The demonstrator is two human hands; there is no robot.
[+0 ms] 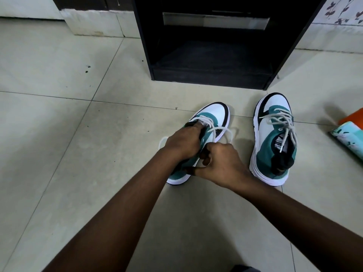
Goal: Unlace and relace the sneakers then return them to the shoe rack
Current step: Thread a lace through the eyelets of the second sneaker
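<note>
Two white, teal and black sneakers stand on the tiled floor in front of the black shoe rack [212, 75]. The left sneaker [214, 112] lies under both my hands, toe pointing away. My left hand [182, 142] grips its tongue and lace area, fingers curled over the upper. My right hand [222, 160] is curled beside it at the collar, pinching what looks like the grey lace [220, 130], whose loops trail out on both sides. The right sneaker [275, 138] stands alone to the right, laced loosely, one lace end lying across its opening.
The shoe rack's low shelf is open and dark inside. An orange and pale patterned object [351, 138] lies at the right edge. A white plinth [94, 24] stands at the back left. Floor tiles stretch left and toward me.
</note>
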